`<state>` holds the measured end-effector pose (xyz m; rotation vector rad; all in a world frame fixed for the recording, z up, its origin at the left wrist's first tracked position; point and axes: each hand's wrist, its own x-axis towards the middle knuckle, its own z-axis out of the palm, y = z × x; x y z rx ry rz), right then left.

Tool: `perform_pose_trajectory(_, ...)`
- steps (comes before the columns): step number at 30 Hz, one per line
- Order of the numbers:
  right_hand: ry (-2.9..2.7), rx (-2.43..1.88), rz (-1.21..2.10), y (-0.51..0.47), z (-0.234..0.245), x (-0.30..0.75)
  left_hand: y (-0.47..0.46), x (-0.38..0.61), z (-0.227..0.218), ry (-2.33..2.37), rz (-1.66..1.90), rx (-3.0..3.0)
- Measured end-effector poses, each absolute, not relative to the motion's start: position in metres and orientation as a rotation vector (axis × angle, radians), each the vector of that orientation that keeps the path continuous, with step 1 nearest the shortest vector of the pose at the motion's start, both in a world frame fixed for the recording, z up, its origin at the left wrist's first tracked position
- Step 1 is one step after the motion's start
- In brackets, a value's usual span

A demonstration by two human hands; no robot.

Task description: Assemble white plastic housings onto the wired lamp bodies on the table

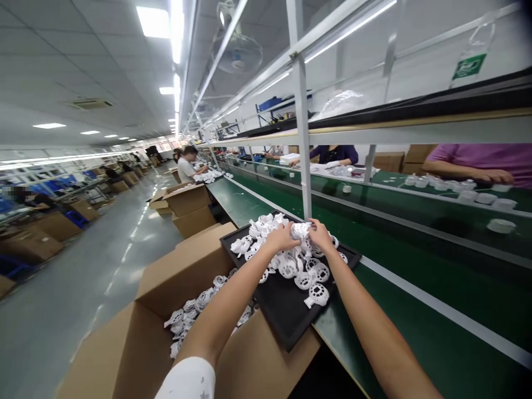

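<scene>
Over the heap of white plastic parts (286,269), my left hand (281,238) and my right hand (320,235) face each other. Between them is a white plastic part (300,230), with the curled fingers of both hands closed on its two sides. The heap lies on a black tray (286,318), mostly toward its far end. Several of the parts are round with cut-out holes, and one round part (318,295) lies nearer to me, a little apart. My hands cover some of the pile.
An open cardboard box (183,266) with more white parts stands against the tray's left side. A green conveyor bench (415,282) runs along the right, with a white upright post (303,138) just beyond the tray. Co-workers sit across and farther down the line.
</scene>
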<state>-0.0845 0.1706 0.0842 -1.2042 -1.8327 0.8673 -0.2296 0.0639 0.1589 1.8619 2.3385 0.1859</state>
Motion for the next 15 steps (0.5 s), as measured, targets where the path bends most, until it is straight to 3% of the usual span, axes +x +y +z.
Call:
perform_pose_trajectory(4,-1.711,-1.232,0.843,0.162,0.096,-0.083,0.050,-0.237,0.180,2.347,0.177,1.894)
perform_pose_trajectory(9,-1.582,-1.223,0.799,0.144,0.111,-0.080,-0.017,-0.282,0.187,2.404,0.407,1.920)
perform_pose_trajectory(15,-1.511,-1.193,0.610,0.116,0.137,-0.098,-0.165,-0.421,0.140,2.632,0.696,1.366)
